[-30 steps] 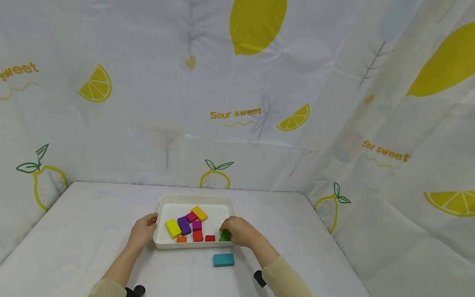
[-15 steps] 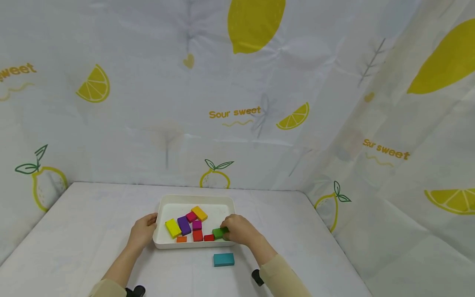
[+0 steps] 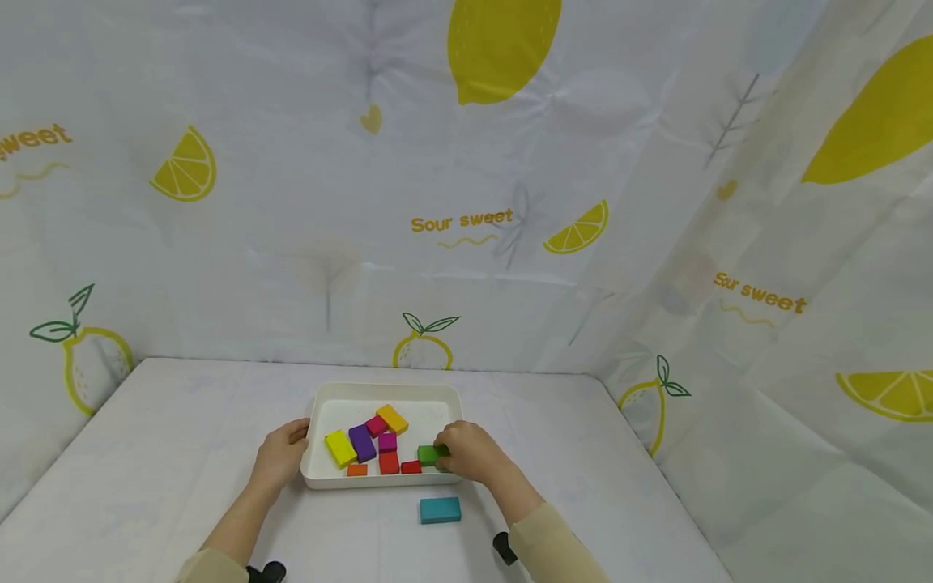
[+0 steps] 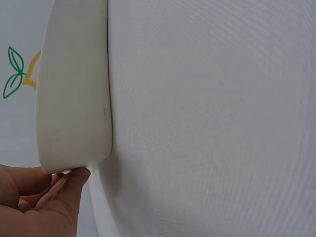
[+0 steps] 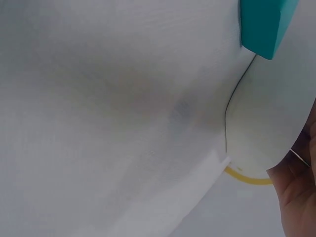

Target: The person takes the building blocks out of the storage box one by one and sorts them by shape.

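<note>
A shallow white tray [image 3: 430,397] lies on the table with several coloured blocks in it. My left hand [image 3: 279,457] holds the tray at its left end; in the left wrist view its thumb and fingers [image 4: 74,185] meet the outer wall. My right hand [image 3: 472,453] reaches over the tray's right front corner and grips a green block [image 3: 428,455], whose right part the fingers cover. Just left of it sits a small red block [image 3: 411,467]. The right wrist view shows part of that hand beyond the tray's wall [image 5: 266,123], with the green block hidden.
Outside the tray, before its front wall, lies a teal block [image 3: 440,510]. Inside are yellow [image 3: 340,448], purple [image 3: 361,443], magenta [image 3: 387,443], orange [image 3: 357,470] and amber [image 3: 392,419] blocks, among others. A lemon-print curtain [image 3: 291,202] stands behind the table.
My right hand has turned the green block, and more of it shows, flat beside the small red block. That red block has shifted slightly left. The left hand keeps its place.
</note>
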Motion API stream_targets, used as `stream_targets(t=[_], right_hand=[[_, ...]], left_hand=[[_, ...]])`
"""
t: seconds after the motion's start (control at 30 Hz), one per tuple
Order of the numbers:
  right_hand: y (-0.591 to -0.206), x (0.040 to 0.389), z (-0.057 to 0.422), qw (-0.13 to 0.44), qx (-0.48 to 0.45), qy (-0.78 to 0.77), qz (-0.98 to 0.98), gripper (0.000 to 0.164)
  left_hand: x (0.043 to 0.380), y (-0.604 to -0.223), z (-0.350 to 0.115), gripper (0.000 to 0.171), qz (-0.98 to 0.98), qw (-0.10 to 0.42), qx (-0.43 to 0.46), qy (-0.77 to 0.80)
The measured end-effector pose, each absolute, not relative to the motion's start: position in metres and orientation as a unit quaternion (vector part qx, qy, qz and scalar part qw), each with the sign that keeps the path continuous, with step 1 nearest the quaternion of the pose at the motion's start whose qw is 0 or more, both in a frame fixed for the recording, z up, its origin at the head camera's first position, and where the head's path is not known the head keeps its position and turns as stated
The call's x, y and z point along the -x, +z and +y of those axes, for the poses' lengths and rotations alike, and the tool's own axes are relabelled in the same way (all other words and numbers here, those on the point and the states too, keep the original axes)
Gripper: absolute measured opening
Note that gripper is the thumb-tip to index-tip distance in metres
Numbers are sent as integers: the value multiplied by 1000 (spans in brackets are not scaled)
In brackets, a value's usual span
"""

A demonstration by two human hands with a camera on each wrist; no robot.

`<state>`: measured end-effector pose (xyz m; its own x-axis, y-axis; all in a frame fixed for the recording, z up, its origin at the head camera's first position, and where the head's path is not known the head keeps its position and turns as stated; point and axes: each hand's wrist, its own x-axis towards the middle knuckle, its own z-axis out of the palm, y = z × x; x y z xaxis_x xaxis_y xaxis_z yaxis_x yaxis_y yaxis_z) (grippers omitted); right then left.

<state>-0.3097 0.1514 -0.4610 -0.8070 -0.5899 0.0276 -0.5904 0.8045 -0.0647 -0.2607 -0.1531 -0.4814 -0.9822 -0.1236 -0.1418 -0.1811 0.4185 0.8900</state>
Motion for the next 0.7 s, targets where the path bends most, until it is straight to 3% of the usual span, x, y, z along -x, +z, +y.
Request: stream_targets(t=[0.33, 0.7], right_hand=[[-465, 312, 150, -26, -288, 98, -952, 32], [-467, 310, 147, -31, -280, 115, -953, 30]], left_hand=[[262, -485, -154, 49, 844, 25, 91, 529], [263, -485, -154, 49, 843, 26, 94, 528]])
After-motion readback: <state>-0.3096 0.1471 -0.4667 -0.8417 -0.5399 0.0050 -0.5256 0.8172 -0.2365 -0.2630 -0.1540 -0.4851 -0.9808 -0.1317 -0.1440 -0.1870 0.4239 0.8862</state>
